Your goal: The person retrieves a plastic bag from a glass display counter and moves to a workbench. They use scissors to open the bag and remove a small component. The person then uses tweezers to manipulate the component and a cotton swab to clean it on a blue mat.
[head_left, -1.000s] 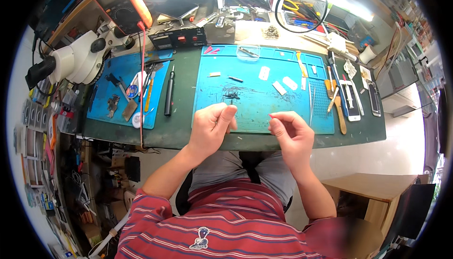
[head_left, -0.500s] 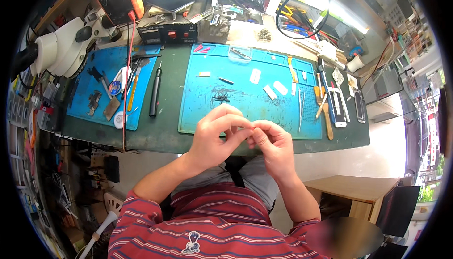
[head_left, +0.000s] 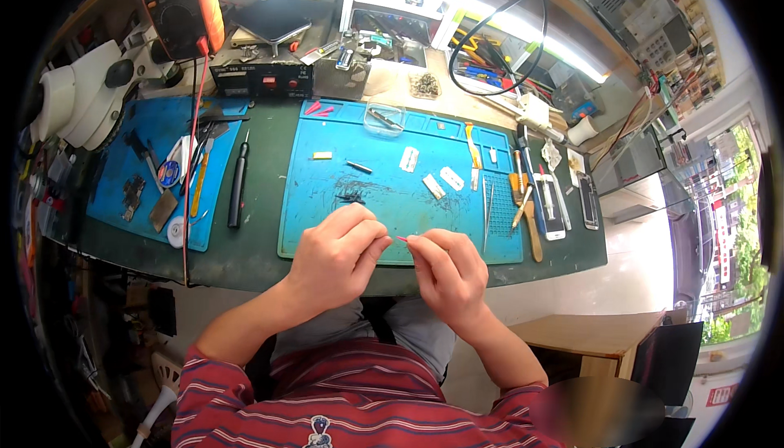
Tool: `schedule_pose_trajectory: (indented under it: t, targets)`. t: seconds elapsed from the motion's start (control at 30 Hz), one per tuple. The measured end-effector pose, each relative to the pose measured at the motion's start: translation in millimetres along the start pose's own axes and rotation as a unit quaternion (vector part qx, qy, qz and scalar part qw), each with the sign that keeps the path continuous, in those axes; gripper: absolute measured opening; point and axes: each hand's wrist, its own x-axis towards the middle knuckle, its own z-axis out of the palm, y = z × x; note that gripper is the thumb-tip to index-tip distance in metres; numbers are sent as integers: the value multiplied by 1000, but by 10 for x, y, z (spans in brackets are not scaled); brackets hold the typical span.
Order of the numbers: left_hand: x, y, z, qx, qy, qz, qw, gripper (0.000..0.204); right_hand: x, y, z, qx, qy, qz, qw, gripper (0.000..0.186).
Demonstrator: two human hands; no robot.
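Over the near edge of the blue work mat (head_left: 408,213), both hands are raised close together with a small gap between their fingertips. My right hand (head_left: 451,272) pinches a small pink piece (head_left: 402,239) whose tip points toward the other hand. My left hand (head_left: 335,254) is closed in a pinch of thumb and fingers; anything held there is hidden or too small to name. Just beyond it on the mat lie black scraps (head_left: 352,198) and a short dark rod (head_left: 358,167). White flat pieces (head_left: 409,159) lie farther right.
Two pink pointed pieces (head_left: 314,108) and a clear plastic box (head_left: 384,120) sit along the mat's far edge. Tweezers (head_left: 487,213), a wooden-handled brush (head_left: 532,231) and phones (head_left: 588,201) lie at right. A black screwdriver (head_left: 238,187) lies left, near a microscope (head_left: 82,101).
My hands, touching before, have parted slightly, and the pink piece now shows in the right fingertips. The whole view has shifted, with the bench appearing farther left.
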Motion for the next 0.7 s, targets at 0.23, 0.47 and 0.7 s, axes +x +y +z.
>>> schedule_pose_trajectory:
  t: [0.23,0.47,0.7]
  targets:
    - [25,-74,-425,104,-89,33,990,24,347,852,-206,-62,41,67,995,20]
    - [334,454,-1085,-502,-203,-68,838,5,912,2711,-399,-165,-10,232,959,13]
    - [608,574,-1219,-644,-204,-14,737,22,1556,3419,113,-319,-113,189,922,16]
